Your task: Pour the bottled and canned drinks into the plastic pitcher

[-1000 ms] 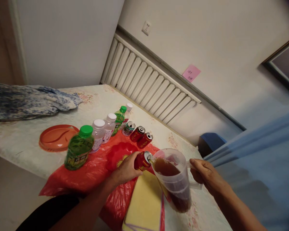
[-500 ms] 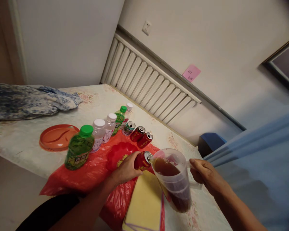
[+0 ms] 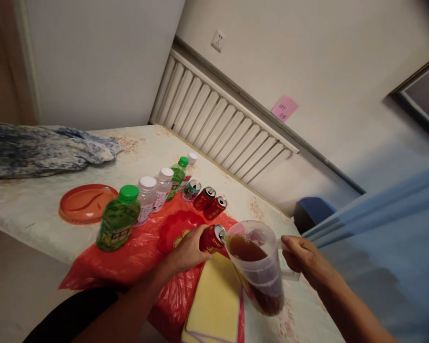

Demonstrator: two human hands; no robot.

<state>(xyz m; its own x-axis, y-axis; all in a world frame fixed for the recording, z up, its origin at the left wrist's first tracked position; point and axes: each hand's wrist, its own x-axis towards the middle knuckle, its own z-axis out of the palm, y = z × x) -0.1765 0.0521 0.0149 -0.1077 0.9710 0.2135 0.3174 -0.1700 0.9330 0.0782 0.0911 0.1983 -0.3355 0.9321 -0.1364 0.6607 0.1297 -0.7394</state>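
My left hand [image 3: 190, 248] is wrapped round a red drink can [image 3: 211, 238], whose top meets the spout of a clear plastic pitcher [image 3: 260, 267]. Brown liquid [image 3: 246, 248] fills much of the pitcher, which tilts toward the can; a little of it shows at the spout. By its handle the pitcher is held in my right hand [image 3: 302, 257], fingers closed. Under the left hand lie a red scalloped plate [image 3: 168, 227] and a red plastic bag [image 3: 89, 267]. A yellow cloth [image 3: 216, 300] with a purple edge lies below the can.
Two more red cans [image 3: 215, 207] and a green-and-white can [image 3: 191, 190] stand beyond the plate. Several bottles, including a green-capped bottle [image 3: 118, 221], line the bag's left side. An orange lid [image 3: 86, 202] and patterned fabric [image 3: 50, 150] lie at left. A radiator [image 3: 218, 114] runs behind.
Almost nothing differs. Both hands, the can and the tilted pitcher keep their places.
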